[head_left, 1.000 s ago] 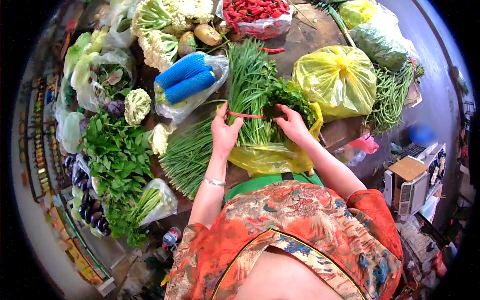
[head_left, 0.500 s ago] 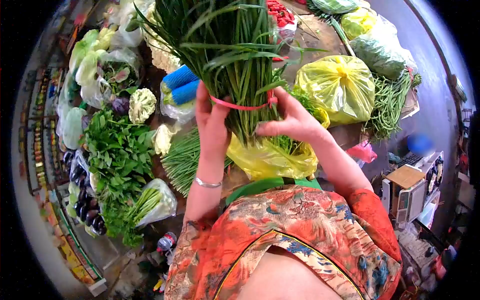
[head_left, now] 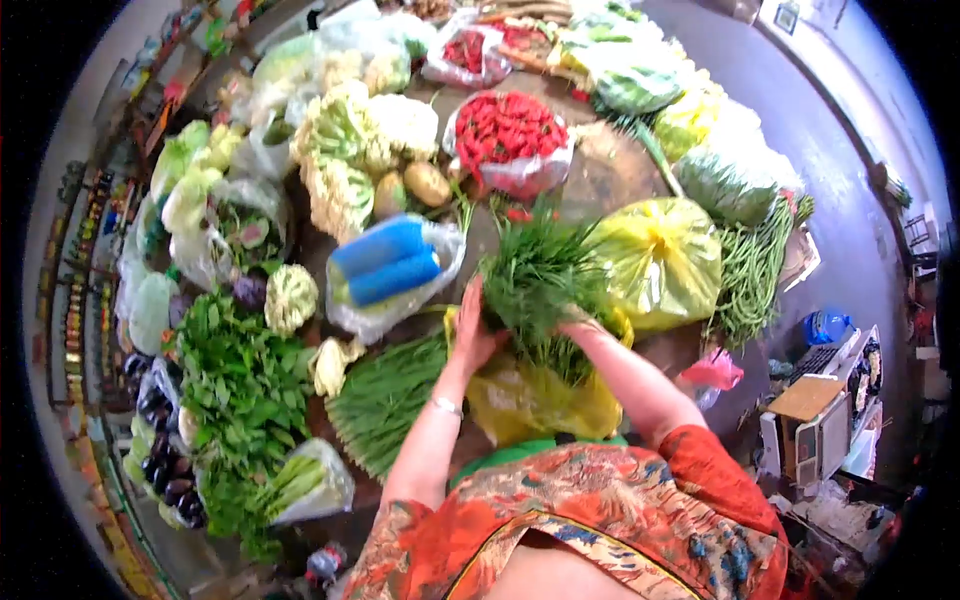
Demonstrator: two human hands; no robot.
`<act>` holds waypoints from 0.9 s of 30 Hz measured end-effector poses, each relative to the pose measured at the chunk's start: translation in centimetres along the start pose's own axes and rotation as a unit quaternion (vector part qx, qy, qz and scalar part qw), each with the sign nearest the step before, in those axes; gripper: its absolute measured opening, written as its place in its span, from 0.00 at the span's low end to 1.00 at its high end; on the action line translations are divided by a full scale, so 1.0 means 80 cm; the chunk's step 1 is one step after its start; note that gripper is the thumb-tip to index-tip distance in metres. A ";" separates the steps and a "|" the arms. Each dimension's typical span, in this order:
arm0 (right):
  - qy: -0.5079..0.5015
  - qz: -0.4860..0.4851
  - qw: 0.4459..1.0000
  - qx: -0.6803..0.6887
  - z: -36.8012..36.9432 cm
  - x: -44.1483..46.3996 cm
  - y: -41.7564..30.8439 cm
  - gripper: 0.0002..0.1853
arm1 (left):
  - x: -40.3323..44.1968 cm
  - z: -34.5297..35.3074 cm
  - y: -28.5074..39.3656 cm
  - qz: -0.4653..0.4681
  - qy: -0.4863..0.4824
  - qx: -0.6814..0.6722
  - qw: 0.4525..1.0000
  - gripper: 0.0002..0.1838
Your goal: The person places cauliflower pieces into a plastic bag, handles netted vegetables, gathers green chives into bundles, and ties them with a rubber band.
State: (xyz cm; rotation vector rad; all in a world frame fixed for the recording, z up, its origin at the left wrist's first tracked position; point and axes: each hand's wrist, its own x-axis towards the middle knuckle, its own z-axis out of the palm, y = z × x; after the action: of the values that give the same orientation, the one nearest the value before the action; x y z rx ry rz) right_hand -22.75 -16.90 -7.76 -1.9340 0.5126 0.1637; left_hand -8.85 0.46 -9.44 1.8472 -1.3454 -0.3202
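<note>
A bunch of garlic chives (head_left: 540,265) stands with its leafy tops toward me, above the yellow plastic bag (head_left: 510,400) at the table's near edge. My left hand (head_left: 474,330) is against the bunch's left side, fingers pointing forward along it. From the right, my right hand (head_left: 585,328) grips the same bunch, its fingertips hidden by leaves. The red tie around the stems is out of sight. Left of my left wrist lies a spread of thin green stalks (head_left: 390,400). Two blue-netted rolls (head_left: 390,262) sit in clear plastic beyond it.
Right of the bunch is a tied yellow bag (head_left: 660,262), then long beans (head_left: 755,270). Red chillies (head_left: 510,130), potatoes (head_left: 428,185) and cauliflower (head_left: 340,200) lie farther back. Leafy greens (head_left: 240,370) and eggplants (head_left: 165,450) cover the left side.
The bunch has come down from near my face to the yellow bag, with both hands on it. More of the table's far side now shows.
</note>
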 end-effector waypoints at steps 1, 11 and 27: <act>-0.006 0.005 1.000 -0.002 0.001 0.001 0.000 0.39 | 0.003 0.004 0.006 -0.007 0.015 0.034 0.999 0.65; 0.141 -0.078 0.985 0.067 -0.049 -0.039 -0.127 0.33 | 0.051 -0.053 0.078 -0.065 0.035 -0.196 0.978 0.38; 0.110 -0.097 0.983 0.112 0.004 -0.194 -0.131 0.24 | -0.053 -0.071 0.178 -0.382 -0.061 -0.747 0.541 0.36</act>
State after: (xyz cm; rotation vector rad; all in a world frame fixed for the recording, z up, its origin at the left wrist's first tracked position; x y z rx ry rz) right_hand -32.19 -8.92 6.25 -1.7776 0.4615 -0.2274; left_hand -16.67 5.35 3.53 0.6473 0.1375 -1.4923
